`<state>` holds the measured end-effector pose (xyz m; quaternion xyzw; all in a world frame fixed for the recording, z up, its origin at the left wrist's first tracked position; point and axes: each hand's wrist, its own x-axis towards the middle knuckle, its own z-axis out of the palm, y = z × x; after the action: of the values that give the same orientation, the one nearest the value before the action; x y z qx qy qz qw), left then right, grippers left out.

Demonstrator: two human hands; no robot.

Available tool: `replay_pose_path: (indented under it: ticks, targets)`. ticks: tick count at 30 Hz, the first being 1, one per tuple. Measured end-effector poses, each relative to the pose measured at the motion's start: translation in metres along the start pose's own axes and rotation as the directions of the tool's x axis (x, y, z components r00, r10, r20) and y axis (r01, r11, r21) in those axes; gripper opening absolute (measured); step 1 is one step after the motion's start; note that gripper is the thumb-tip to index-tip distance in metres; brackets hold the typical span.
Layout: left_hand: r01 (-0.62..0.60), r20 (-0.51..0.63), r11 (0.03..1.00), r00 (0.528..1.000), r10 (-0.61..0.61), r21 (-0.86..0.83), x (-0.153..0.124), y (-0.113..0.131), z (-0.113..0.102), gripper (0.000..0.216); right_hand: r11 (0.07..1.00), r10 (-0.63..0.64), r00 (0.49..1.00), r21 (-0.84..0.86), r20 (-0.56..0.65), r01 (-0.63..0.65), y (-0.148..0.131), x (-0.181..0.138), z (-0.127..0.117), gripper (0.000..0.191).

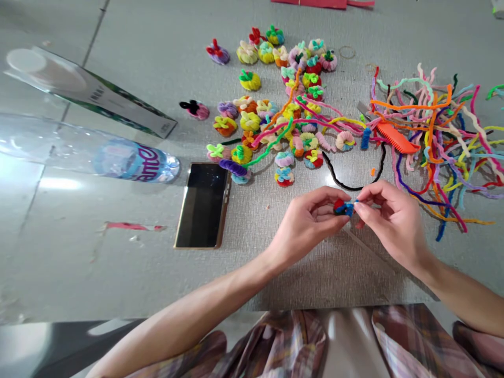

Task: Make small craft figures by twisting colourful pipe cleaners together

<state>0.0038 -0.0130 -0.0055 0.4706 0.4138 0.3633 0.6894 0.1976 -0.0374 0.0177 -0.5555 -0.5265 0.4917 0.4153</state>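
My left hand and my right hand meet over the grey table, both pinching one small red and blue pipe-cleaner piece. The left fingers hold its red part, the right fingertips grip the blue end. Just beyond the hands lies a curved black pipe cleaner. Several finished little pipe-cleaner fruits in many colours are spread farther back. A tangle of loose coloured pipe cleaners lies at the right, with an orange comb in it.
A phone lies face up left of my hands. A clear water bottle lies on its side at the left, a long box behind it. A pink strip lies near the phone. Plaid cloth covers my lap.
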Motion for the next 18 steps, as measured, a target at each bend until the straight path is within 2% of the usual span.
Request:
replay_pose_path:
  ticks: [5, 10, 14, 18]
  targets:
    - [0.001, -0.018, 0.999, 1.000, 0.000, 0.043, 0.0000, 0.0007, -0.0002, 0.021, 0.994, -0.045, 0.999, -0.100, -0.018, 0.043, 0.0054, -0.0022, 0.0027, 0.006]
    - [0.011, -0.015, 0.996, 1.000, -0.010, 0.090, -0.0009, 0.0038, 0.0014, 0.024, 0.951, -0.219, 0.975, -0.231, -0.040, 0.204, 0.0069, -0.0010, 0.0051, 0.006]
    - [0.035, -0.022, 0.989, 0.999, -0.032, 0.140, -0.0012, 0.0035, 0.0028, 0.023, 0.891, -0.319, 0.948, -0.343, -0.007, 0.297, 0.0083, -0.0017, 0.0061, 0.010]
    - [0.040, -0.019, 0.985, 0.999, -0.038, 0.166, -0.0016, 0.0030, 0.0029, 0.026, 0.893, -0.314, 0.949, -0.333, 0.022, 0.303, 0.0089, -0.0024, 0.0058, 0.010]
